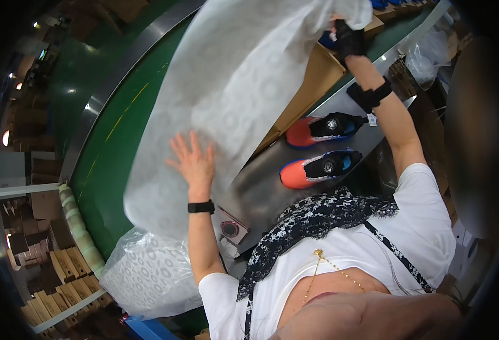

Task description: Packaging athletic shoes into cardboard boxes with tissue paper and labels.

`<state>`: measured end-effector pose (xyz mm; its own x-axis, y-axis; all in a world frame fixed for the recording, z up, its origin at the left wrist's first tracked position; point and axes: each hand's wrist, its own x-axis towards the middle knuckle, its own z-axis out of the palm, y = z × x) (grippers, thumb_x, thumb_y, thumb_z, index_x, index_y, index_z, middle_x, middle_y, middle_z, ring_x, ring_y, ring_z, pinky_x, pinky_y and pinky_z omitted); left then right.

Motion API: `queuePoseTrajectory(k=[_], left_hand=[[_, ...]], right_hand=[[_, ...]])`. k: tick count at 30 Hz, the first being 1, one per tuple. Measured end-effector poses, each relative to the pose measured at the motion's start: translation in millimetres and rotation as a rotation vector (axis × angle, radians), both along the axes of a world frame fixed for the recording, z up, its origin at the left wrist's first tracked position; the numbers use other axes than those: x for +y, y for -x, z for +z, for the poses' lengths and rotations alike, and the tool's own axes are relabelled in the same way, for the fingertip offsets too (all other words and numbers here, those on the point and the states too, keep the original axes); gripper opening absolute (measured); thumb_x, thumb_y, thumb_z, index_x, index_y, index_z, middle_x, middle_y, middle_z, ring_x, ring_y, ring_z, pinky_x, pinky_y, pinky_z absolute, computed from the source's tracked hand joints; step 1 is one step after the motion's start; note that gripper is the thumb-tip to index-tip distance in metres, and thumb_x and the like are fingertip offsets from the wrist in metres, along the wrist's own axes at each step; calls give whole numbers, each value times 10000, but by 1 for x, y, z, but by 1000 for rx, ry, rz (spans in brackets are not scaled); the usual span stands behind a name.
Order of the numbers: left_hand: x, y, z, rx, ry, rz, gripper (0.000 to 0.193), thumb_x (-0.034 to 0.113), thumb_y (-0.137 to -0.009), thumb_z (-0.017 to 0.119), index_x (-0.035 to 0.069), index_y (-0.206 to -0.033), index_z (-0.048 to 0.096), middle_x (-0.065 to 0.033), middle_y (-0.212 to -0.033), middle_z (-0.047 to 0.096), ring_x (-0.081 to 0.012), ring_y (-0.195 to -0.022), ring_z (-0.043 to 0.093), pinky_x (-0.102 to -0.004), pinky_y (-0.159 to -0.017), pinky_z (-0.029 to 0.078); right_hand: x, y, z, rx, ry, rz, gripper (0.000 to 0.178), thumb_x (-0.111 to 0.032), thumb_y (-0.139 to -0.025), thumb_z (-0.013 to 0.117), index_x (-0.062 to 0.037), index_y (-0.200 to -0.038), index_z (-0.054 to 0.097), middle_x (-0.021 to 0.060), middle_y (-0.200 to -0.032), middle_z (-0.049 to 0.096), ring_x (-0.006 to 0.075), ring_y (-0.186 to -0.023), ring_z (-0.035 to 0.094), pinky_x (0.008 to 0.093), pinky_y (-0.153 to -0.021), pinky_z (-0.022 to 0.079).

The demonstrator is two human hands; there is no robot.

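Tag and print: A small white tag (pixel 372 119) is seen at the heel of the farther shoe (pixel 303 133), on the person's side of the cardboard box (pixel 314 79); its print is too small to be read. Rows of pale rings are printed on the paper sheet (pixel 232 85).
Count: One sheet, one box partly uncovered beneath it, two shoes, one pinkish camera-like object (pixel 231 228) and one clear plastic bag (pixel 153 277) are counted around the box.
Paper sheet: It is seen as white, thin, rippled and partly blurred, raised over the cardboard box and spread well to its left.
Left hand: Its fingers (pixel 193 139) are spread, palm down, over the sheet, left of the box; whether the paper is pressed cannot be told.
Right hand: In a black glove (pixel 350 38), it is closed on the sheet's far edge, above the box's far end; the hands are held well apart.
Shoes: Both are coloured orange-red and black, each fitted with a round dial, set side by side next to the box.
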<state>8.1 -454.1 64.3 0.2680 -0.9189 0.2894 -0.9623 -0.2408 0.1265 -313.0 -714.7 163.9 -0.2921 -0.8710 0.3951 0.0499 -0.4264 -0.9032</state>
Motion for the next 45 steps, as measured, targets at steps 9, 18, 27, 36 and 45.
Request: queuePoseTrajectory(k=[9, 18, 27, 36, 45], left_hand=[[51, -61, -37, -81, 43, 586, 867, 612, -665, 536, 117, -1314, 246, -261, -1332, 172, -427, -1241, 106, -669, -878, 123], [45, -84, -87, 1758, 119, 533, 655, 282, -664, 718, -106, -1104, 427, -149, -1043, 518, -213, -911, 525, -325, -774, 435], [-2, -13, -77, 1778, 130, 298, 478, 165, -681, 703, -77, -1036, 492, -114, -1005, 544, -203, -900, 528, -331, -750, 440], [31, -84, -77, 1722, 350, 481, 359, 135, -698, 683, -100, -926, 537, -133, -872, 583, -194, -710, 576, -317, -615, 483], [52, -110, -45, 1374, 226, 585, 420, 169, -676, 694, -104, -938, 512, -140, -860, 568, -202, -689, 562, -319, -588, 461]], right_hand=[[-46, 102, -36, 250, -166, -318, 334, -319, -712, 618, -2, -803, 563, 47, -652, 553, 141, -589, 522, 264, -556, 424], [62, 93, -5, 849, 137, -536, 647, -289, -685, 657, 23, -1167, 360, 137, -1041, 532, 226, -947, 522, 327, -800, 418], [250, 47, -69, 1684, -300, 723, 701, -171, -572, 697, -127, -1188, 364, 166, -1065, 443, 340, -806, 565, 403, -709, 460], [234, 17, -53, 1497, -603, 825, 716, -195, -616, 656, -130, -1239, 310, 197, -963, 538, 345, -834, 559, 401, -752, 432], [139, -96, -29, 103, -754, 856, 362, -278, -645, 706, -17, -851, 562, 8, -514, 464, 91, -391, 418, 225, -360, 289]])
